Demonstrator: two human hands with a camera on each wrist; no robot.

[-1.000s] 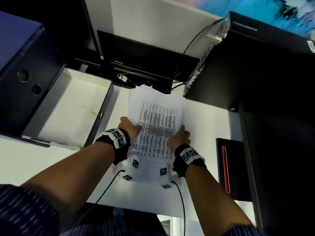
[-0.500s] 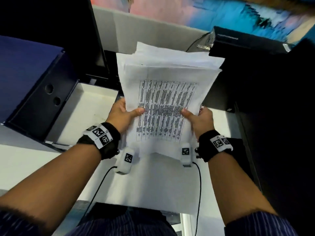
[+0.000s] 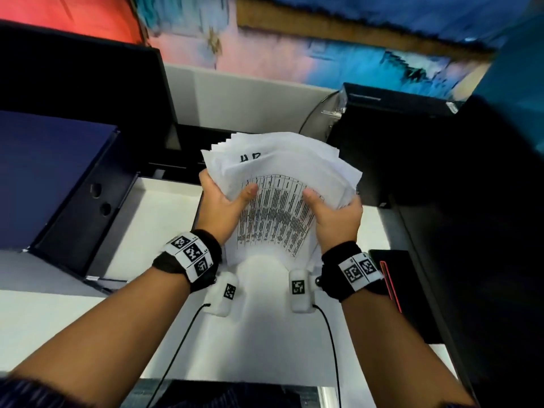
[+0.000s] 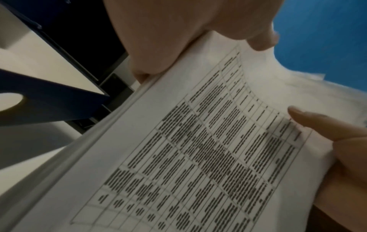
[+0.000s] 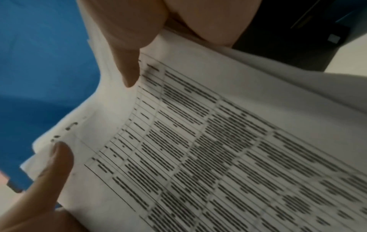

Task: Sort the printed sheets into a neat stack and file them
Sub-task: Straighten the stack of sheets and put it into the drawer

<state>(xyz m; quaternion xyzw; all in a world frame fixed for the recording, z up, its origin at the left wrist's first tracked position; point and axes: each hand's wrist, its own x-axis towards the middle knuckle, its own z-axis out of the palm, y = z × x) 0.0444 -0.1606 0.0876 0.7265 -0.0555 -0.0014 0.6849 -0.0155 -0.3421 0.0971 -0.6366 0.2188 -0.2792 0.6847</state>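
At the centre of the head view, the left hand point(image 3: 219, 206) and right hand point(image 3: 335, 214) each grip a side of the bowed stack of white printed paper sheets point(image 3: 282, 189), held above the white desk point(image 3: 259, 343); its long axis runs from lower centre toward upper centre, the staggered far edges fanned. Across the left wrist view, the thumb pinches the table-printed top sheet point(image 4: 198, 149), so loose sheets behind could likely slip out. Filling the right wrist view, the curved pages suggest that squeezing harder may crease them.

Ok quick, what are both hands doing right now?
Left hand: closed, gripping the left edge of the papers.
Right hand: closed, gripping their right edge.
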